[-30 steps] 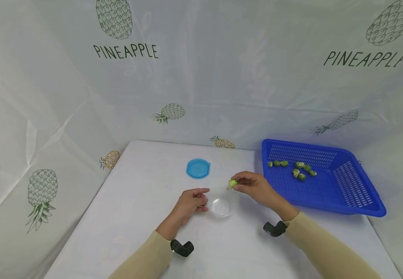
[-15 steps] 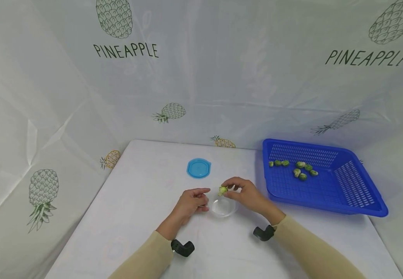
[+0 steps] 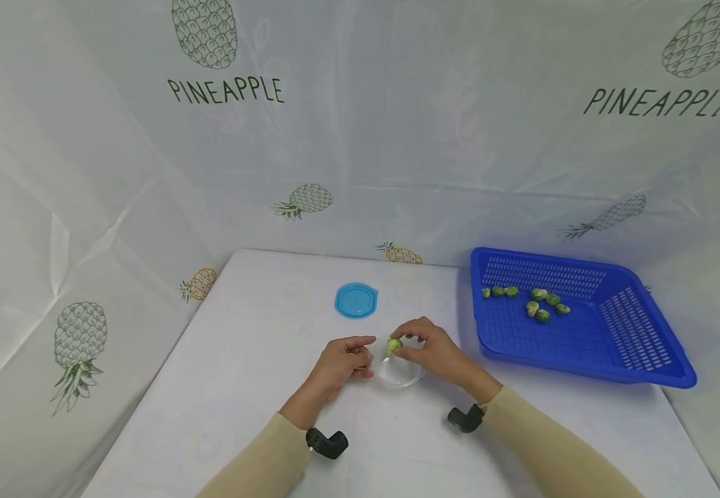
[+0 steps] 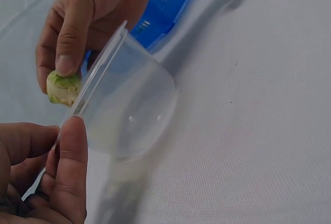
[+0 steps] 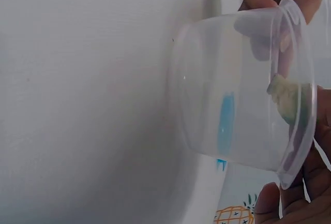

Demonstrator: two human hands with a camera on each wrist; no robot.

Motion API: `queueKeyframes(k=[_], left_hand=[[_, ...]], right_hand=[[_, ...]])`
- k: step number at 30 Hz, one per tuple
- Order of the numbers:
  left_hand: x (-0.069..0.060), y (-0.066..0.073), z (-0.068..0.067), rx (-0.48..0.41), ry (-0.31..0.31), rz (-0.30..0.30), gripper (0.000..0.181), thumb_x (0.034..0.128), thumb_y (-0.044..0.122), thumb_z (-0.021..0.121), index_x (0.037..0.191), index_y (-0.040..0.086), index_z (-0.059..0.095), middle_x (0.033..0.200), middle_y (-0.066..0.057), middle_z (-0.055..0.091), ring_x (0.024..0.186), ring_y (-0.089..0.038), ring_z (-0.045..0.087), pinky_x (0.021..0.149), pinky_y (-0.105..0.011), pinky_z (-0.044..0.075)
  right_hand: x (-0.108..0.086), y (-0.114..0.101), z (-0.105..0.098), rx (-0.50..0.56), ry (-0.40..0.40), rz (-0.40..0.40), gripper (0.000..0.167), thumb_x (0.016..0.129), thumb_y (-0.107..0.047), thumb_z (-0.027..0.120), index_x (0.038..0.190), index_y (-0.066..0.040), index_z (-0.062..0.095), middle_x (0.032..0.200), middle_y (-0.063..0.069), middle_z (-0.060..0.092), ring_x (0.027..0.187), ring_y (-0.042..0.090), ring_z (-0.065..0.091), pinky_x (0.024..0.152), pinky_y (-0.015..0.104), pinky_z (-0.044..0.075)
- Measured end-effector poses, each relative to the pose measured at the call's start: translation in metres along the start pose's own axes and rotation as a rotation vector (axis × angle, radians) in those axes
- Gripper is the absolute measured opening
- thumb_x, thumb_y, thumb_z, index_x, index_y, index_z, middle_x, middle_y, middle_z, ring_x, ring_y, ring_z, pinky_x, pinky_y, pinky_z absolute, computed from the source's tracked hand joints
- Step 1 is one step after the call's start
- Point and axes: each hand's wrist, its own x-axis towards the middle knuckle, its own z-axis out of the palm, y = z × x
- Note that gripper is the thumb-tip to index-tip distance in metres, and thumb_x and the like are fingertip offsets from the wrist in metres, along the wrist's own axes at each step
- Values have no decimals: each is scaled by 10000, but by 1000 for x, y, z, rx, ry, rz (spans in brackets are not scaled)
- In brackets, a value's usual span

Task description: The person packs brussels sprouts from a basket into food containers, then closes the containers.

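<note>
A clear plastic bowl (image 3: 400,374) stands on the white table between both hands. My left hand (image 3: 335,363) pinches its rim at the left side, with thumb and finger on the edge in the left wrist view. Between the thumb and fingertips of my right hand (image 3: 432,353) is a pale green Brussels sprout (image 3: 393,344). This sprout is at the bowl's mouth, and in the right wrist view it shows through the clear wall (image 5: 232,74). Nothing is visible on the bowl's bottom.
A blue plastic basket (image 3: 584,353) at the right holds several Brussels sprouts (image 3: 539,294). Behind the bowl, a round blue lid (image 3: 356,300) lies flat on the table (image 3: 241,387). A pineapple-printed sheet (image 3: 397,138) hangs behind.
My right hand has moved left and slightly down, bringing the Brussels sprout from beside the bowl to over its mouth. My left hand has stayed at the rim.
</note>
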Motion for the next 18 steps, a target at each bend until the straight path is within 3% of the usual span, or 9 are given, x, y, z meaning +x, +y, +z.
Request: queueKeyframes(k=[8,12,18], left_hand=[[0,-1,0,4,4,-1,445,999,26,675,1440,9,628,979,-54,605,778,-126,672,791,-271,665],[0,-2,0,0,6,-5,442,997,20,673,1437,4,629,979,-51,602,773,-122,672,785,-266,664],[0,0,1,1,11,-5,438,998,25,673,1434,6,632,983,-51,597,774,-123,672,782,-265,664]], right_hand=[[3,1,6,-49,7,-29,237,901,-160,845,1109,-253,781,1169,-54,714,1128,201,550,987,582,525],[5,5,9,-87,10,-53,249,894,-147,850,1109,-256,783,1156,-73,725,1102,197,537,984,584,542],[7,9,11,-136,16,-78,262,887,-127,851,1105,-255,779,1149,-97,741,1088,202,539,950,489,550]])
